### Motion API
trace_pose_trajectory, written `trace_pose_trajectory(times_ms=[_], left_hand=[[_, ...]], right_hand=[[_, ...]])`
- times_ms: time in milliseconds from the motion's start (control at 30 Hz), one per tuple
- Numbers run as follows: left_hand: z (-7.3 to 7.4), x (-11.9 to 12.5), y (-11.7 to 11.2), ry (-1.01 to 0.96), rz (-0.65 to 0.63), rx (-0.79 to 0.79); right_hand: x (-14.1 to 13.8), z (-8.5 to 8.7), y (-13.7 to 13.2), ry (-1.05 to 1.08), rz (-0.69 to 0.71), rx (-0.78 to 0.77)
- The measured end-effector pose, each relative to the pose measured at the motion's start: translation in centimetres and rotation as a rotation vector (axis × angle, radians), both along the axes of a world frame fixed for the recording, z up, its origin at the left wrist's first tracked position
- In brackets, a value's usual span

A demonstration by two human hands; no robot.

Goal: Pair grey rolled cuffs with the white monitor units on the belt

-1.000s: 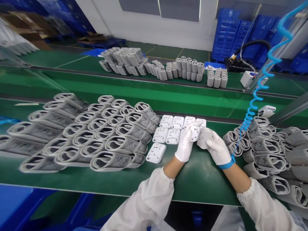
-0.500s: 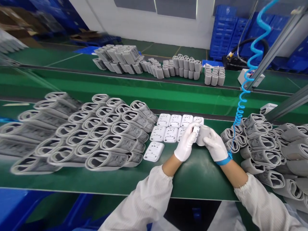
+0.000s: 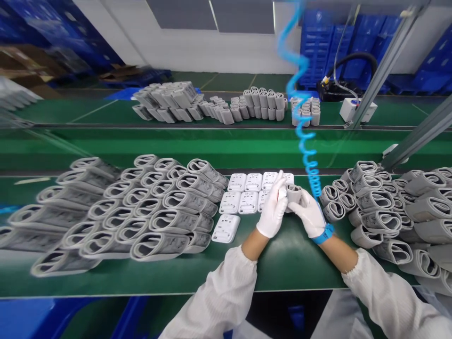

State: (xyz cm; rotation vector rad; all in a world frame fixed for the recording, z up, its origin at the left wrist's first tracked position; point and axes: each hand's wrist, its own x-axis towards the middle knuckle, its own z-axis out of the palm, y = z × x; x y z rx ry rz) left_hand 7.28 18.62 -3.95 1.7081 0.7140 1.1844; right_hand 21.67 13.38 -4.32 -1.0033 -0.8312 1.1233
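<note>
Both my hands wear white gloves and meet above the green bench. My right hand (image 3: 308, 215) is closed on the side of a rolled grey wrist cuff (image 3: 294, 194), standing with its round opening upward. My left hand (image 3: 274, 208) presses against the cuff's left side, fingers together and pointing up; the white device it holds against the cuff is hidden behind the glove now. Several flat white plastic devices (image 3: 248, 202) lie in rows just left of my hands, printed faces up. One more white device (image 3: 226, 228) lies nearer me.
Many rolled grey cuffs (image 3: 169, 221) are stacked at left, and more cuffs (image 3: 383, 200) at right. A blue coiled air hose (image 3: 306, 141) hangs down behind my right hand. A metal post (image 3: 388, 66) rises at right. Further cuffs (image 3: 169, 101) stand on the far shelf.
The view has tilted and shifted slightly. My left hand has turned, its fingers now straighter and covering the white device beside the cuff. The hose has swung left.
</note>
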Motion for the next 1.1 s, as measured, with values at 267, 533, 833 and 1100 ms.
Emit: trace_pose_trajectory(times_ms=[267,533,833,1100], left_hand=[[-0.4,0.6,0.8,-0.081,-0.025,-0.283],[0.6,-0.4,1.7,-0.073,-0.212,-0.429],[-0.1,0.3,1.8,-0.048,-0.231,-0.575],[1.1,-0.6,1.8,0.016,-0.163,-0.494]], right_hand=[[0.8,-0.7,-0.5,-0.460,-0.141,0.145],[1.7,0.3,-1.5,-0.717,-0.099,0.281],[1.4,0.4,-1.4,-0.819,-0.044,0.359],[2.3,1.5,-2.1,-0.545,0.108,0.320]])
